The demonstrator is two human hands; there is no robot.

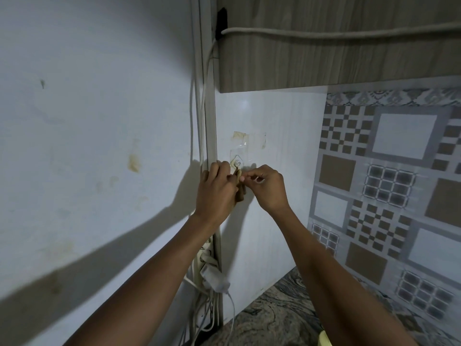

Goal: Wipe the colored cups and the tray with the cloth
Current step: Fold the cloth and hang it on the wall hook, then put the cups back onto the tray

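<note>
My left hand (217,193) and right hand (267,188) were raised to the clear wall hook (237,164), fingers curled, pinching a small tan loop (239,176) just below it, presumably the cloth's hanger; cups and tray were out of view.

Bare forearms (left hand (216,193), right hand (268,189) bare)

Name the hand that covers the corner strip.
The left hand: it crosses the corner strip, while the right hand lies over the white panel.
</note>
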